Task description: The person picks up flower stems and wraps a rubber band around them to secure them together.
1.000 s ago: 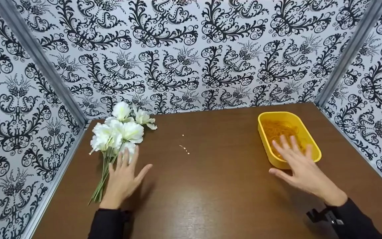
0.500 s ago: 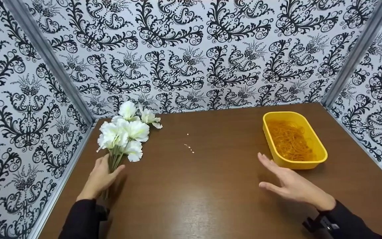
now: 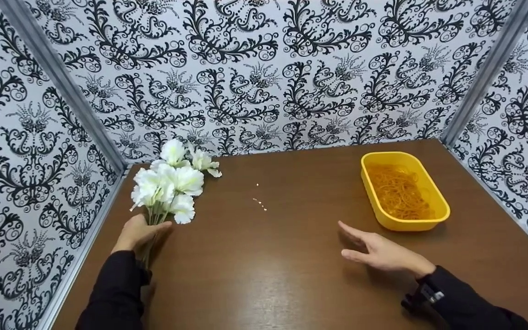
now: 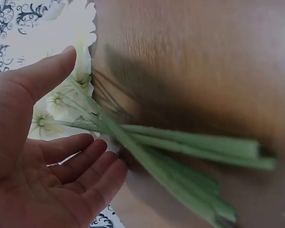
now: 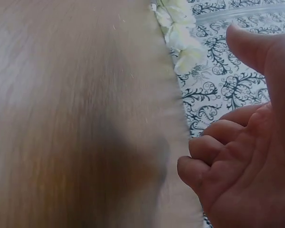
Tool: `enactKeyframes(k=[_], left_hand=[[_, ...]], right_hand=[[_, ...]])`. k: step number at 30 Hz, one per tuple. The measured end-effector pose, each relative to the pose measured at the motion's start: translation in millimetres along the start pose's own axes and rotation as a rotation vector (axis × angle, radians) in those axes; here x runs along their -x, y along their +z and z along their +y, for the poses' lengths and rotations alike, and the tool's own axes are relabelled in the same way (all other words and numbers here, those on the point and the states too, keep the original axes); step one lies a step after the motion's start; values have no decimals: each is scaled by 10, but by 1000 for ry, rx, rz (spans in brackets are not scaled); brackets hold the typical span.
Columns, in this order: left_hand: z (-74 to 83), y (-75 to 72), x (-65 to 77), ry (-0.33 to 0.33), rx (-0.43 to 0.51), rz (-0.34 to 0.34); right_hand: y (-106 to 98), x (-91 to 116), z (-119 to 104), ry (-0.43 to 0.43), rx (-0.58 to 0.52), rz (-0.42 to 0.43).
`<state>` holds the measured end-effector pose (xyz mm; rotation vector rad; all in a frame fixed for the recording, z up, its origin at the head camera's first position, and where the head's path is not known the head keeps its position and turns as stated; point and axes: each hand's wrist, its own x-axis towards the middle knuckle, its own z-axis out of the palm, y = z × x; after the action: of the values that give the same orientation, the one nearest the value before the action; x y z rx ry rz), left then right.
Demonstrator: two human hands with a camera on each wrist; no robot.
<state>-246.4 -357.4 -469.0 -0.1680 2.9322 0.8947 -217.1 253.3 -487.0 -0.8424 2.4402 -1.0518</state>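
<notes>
The bunch of white, ruffled flowers (image 3: 165,183) lies at the left of the brown wood-grain table (image 3: 282,256), blooms toward the patterned wall (image 3: 245,91). The person's left hand (image 3: 134,233) is at its long green stems (image 4: 166,164), thumb wide apart from the loosely bent fingers, the stems passing between them without a pinch; whether the fingertips touch cannot be told. For a sure hold, the thumb and fingers would best close around every stem at once, just below the blooms, since the lower ends splay and one could slip out. A light squeeze should spare the petals. The right hand (image 3: 381,251), fingers relaxed, thumb apart, holds nothing near the yellow rounded-rectangular tub (image 3: 439,214), clear of the flowers.
</notes>
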Motion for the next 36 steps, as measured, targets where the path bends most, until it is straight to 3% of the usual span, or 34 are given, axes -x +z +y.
enactKeyframes(k=[6, 14, 21, 26, 28, 33, 36], left_hand=[[62, 31, -84, -67, 50, -23], [232, 166, -207, -103, 110, -11], [367, 243, -233, -157, 273, -96], [431, 294, -254, -148, 275, -125], [458, 316, -245, -172, 328, -135], [539, 420, -233, -250, 580, -171], [576, 507, -251, -262, 698, -203]], right_hand=[[52, -69, 13, -10, -81, -52], [129, -127, -26, -23, -153, -73], [164, -171, -54, -25, -167, -84], [184, -194, -83, -28, -167, -90], [204, -210, -100, -31, -166, -94], [260, -263, -132, -31, -179, -98], [285, -304, -148, -30, -184, -88]])
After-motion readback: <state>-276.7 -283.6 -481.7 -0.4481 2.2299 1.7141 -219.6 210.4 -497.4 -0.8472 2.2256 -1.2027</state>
